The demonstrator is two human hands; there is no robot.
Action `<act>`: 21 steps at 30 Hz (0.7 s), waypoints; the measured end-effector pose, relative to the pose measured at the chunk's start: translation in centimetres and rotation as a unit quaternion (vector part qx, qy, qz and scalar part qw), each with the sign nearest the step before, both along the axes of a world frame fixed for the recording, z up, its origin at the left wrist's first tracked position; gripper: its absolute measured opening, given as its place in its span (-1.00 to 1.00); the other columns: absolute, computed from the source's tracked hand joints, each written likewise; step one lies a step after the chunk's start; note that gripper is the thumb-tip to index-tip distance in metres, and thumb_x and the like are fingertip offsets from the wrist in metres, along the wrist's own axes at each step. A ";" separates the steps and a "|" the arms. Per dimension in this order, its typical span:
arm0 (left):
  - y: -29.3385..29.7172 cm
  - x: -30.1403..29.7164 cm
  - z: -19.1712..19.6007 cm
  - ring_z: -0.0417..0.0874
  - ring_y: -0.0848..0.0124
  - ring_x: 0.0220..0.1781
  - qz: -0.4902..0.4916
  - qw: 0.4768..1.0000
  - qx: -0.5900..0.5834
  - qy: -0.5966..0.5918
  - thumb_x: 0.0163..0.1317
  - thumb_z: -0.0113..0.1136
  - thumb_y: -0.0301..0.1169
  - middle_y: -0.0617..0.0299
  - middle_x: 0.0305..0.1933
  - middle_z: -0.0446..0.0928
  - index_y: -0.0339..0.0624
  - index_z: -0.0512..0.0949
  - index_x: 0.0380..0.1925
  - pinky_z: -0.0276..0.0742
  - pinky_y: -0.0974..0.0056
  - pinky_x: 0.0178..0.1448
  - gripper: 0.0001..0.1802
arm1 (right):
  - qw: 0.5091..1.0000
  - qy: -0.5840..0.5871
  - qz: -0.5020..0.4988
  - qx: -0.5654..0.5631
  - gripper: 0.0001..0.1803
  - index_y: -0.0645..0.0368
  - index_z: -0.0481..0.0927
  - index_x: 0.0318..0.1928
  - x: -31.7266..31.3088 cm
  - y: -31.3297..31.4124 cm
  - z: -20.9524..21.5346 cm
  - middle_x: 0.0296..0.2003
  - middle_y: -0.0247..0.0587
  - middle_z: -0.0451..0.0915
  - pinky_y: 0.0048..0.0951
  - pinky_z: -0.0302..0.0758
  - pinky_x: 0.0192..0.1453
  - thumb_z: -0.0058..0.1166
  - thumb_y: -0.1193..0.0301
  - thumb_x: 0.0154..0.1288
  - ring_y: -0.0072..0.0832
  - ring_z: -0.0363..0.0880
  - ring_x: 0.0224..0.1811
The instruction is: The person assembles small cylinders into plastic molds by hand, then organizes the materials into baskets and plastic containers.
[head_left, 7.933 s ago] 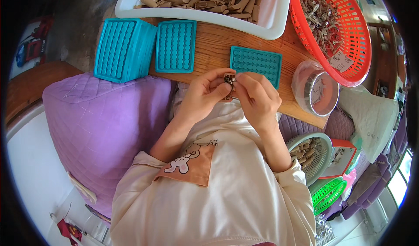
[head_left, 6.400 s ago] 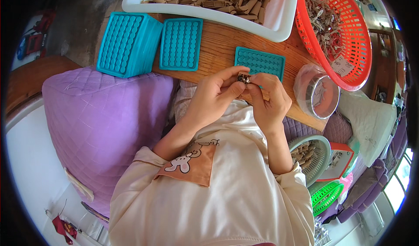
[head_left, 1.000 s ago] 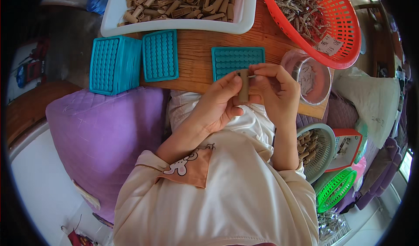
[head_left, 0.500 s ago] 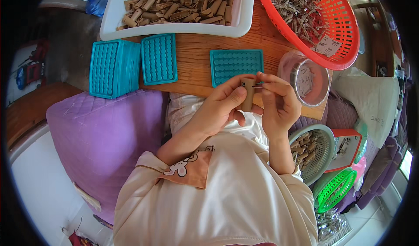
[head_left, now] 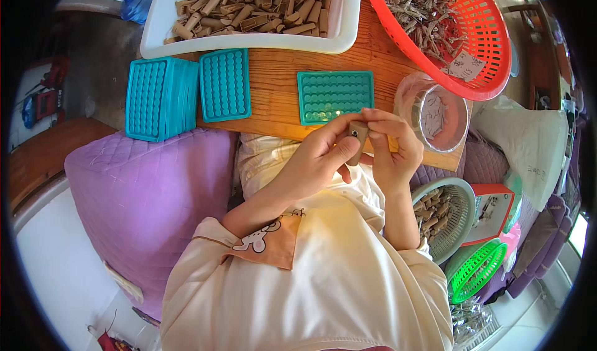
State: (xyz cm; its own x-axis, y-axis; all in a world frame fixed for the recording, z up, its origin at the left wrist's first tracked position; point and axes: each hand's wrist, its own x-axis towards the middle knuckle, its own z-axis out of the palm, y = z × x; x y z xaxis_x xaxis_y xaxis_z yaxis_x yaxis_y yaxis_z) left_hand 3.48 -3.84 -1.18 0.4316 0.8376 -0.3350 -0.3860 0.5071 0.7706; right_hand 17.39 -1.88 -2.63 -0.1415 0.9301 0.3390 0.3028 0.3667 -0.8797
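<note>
My left hand grips a small brown tube-shaped piece at the near edge of the wooden table. My right hand pinches the top of the same piece with its fingertips. Both hands hover just below a teal tray with rows of round holes. A white tub full of similar brown pieces stands at the far side.
Two more teal trays and a stack of them lie to the left. A red basket of small bits and a clear round container sit right. A purple cushion, a grey basket and a green basket flank me.
My hands have drifted from right of the teal tray to just below its near edge. The brown piece was taken up after the earliest frames and stays held between both hands.
</note>
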 end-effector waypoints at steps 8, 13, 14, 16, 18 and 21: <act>-0.2 0.5 0.3 0.53 0.50 -0.29 0.010 0.999 0.001 -0.036 0.25 -0.19 -0.24 0.22 -0.16 0.38 -0.27 0.16 0.05 0.42 0.51 -0.46 -0.56 | 0.992 0.071 0.000 0.107 -0.96 0.29 0.34 -0.42 -0.1 -0.6 -0.7 -0.32 -0.01 0.51 -0.31 0.49 -0.13 -0.10 0.64 0.11 -0.18 0.52 -0.19; -0.3 0.4 0.8 0.55 0.49 -0.34 0.025 0.994 0.063 0.084 0.24 -0.17 -0.27 0.19 -0.30 0.44 -0.26 0.18 0.03 0.42 0.50 -0.47 -0.59 | 0.994 0.047 0.006 0.102 -0.95 0.29 0.34 -0.43 -0.3 -0.4 -0.7 -0.32 0.00 0.51 -0.30 0.48 -0.12 -0.09 0.65 0.10 -0.18 0.51 -0.18; -0.3 0.4 0.8 0.55 0.49 -0.34 0.025 0.994 0.063 0.084 0.24 -0.17 -0.27 0.19 -0.30 0.44 -0.26 0.18 0.03 0.42 0.50 -0.47 -0.59 | 0.994 0.053 0.012 0.096 -0.94 0.29 0.34 -0.43 -0.3 -0.4 -0.7 -0.32 0.01 0.51 -0.29 0.48 -0.13 -0.09 0.65 0.10 -0.18 0.51 -0.18; -0.2 0.2 0.8 0.57 0.47 -0.36 0.005 0.989 0.086 0.121 0.24 -0.16 -0.31 0.18 -0.36 0.45 -0.26 0.20 0.02 0.41 0.48 -0.48 -0.61 | 0.994 0.059 0.018 0.089 -0.94 0.29 0.34 -0.43 -0.3 -0.4 -0.8 -0.31 0.01 0.51 -0.29 0.48 -0.13 -0.08 0.66 0.09 -0.18 0.51 -0.17; -0.3 0.1 0.7 0.56 0.49 -0.37 0.006 0.989 0.092 0.118 0.24 -0.16 -0.34 0.18 -0.39 0.44 -0.26 0.20 0.02 0.41 0.48 -0.48 -0.62 | 0.992 0.074 0.034 0.099 -0.94 0.30 0.32 -0.40 0.0 -0.5 -1.1 -0.30 0.03 0.50 -0.28 0.47 -0.12 -0.10 0.66 0.11 -0.16 0.50 -0.16; -0.3 0.0 0.9 0.54 0.51 -0.38 -0.004 0.994 0.085 0.070 0.24 -0.17 -0.33 0.22 -0.41 0.42 -0.27 0.19 0.03 0.40 0.48 -0.48 -0.61 | 0.986 0.139 0.033 0.085 -0.93 0.32 0.30 -0.37 -0.3 -0.8 -0.7 -0.31 0.05 0.50 -0.29 0.48 -0.13 -0.12 0.66 0.12 -0.15 0.50 -0.16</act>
State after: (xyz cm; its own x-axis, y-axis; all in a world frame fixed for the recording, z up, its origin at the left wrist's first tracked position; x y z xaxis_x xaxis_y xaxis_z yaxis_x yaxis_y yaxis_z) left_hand 3.44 -4.16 -0.25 0.3984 0.8839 -0.2451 -0.2660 0.3671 0.8913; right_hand 17.09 -2.67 -3.33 -0.0804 0.8487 0.5227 0.0297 0.5263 -0.8498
